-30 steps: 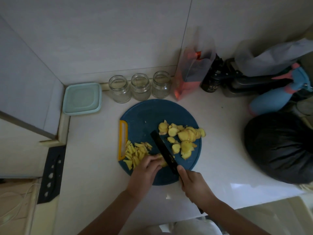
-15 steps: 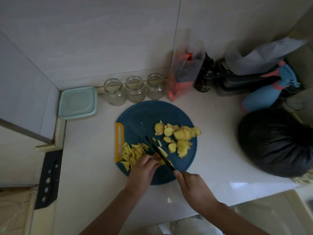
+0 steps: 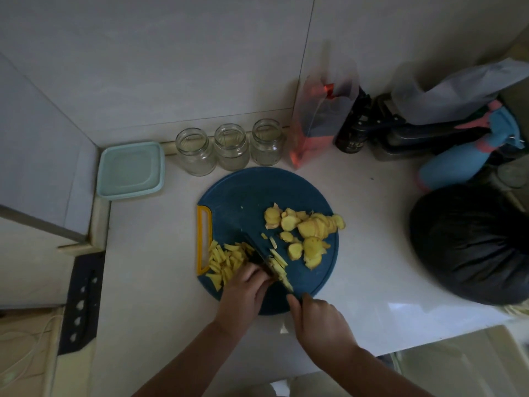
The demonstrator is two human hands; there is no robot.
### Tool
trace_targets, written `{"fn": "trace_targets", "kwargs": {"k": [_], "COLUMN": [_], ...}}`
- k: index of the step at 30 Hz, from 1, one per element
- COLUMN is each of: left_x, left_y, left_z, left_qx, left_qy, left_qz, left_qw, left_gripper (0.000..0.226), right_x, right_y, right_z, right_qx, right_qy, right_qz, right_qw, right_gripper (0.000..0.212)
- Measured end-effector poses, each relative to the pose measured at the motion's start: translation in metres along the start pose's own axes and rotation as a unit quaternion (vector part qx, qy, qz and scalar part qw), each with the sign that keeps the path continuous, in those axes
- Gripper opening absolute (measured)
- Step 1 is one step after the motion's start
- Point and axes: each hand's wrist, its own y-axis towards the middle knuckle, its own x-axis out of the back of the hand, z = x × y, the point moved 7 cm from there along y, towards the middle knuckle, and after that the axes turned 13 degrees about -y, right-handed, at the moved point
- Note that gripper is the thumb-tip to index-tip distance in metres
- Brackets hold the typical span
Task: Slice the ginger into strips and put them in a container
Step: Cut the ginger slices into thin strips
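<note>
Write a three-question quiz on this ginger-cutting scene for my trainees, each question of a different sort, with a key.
1. True or false: the three jars hold ginger strips.
2. Which hand grips the knife? A. left B. right
3. Fill in: the cut strips lie on the board beside its ___ handle.

Key: 1. False, they are empty. 2. B, the right hand. 3. Yellow.
</note>
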Motion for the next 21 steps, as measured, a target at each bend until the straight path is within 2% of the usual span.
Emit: {"fn": "trace_targets", "kwargs": {"k": [2, 5, 8, 9, 12, 13, 21], "left_x": [0.0, 0.0, 0.001, 0.002, 0.002, 0.003, 0.004], "left_y": [-0.001, 0.001, 0.001, 0.001, 0.002, 0.002, 0.003], "left_z": [-0.001, -0.002, -0.002, -0.002, -0.004, -0.004, -0.008], "left_qx": [-0.002, -0.004, -0.003, -0.003, -0.006, -0.009, -0.016], "left_qy": [-0.003, -0.001, 0.003, 0.006, 0.017, 0.019, 0.026], "left_qz": [-0.001, 0.0, 0.003, 0.003, 0.001, -0.001, -0.006], "left_qw": [1.0, 1.0, 1.0, 1.0, 1.0, 1.0, 1.0], "left_gripper": [0.01, 0.01, 0.015, 0.017, 0.022, 0.023, 0.023], "right_x": [0.001, 0.003, 0.007, 0.009, 0.011, 0.014, 0.016], "right_y": [0.006, 0.018, 0.028, 0.03, 0.033, 0.031, 0.002], "right_z": [0.0, 0.006, 0.005, 0.0, -0.009, -0.01, -0.014], "right_qx": [-0.003, 0.002, 0.005, 0.001, 0.01, 0.023, 0.048], "right_qy": [-0.008, 0.022, 0.122, 0.162, 0.232, 0.242, 0.186], "right_qz": [-0.011, -0.025, -0.038, -0.036, 0.007, 0.004, -0.037], "right_qw": [1.0, 0.999, 0.992, 0.986, 0.973, 0.97, 0.981], "right_gripper": [0.059, 0.051, 0.078, 0.079, 0.051, 0.048, 0.041]}}
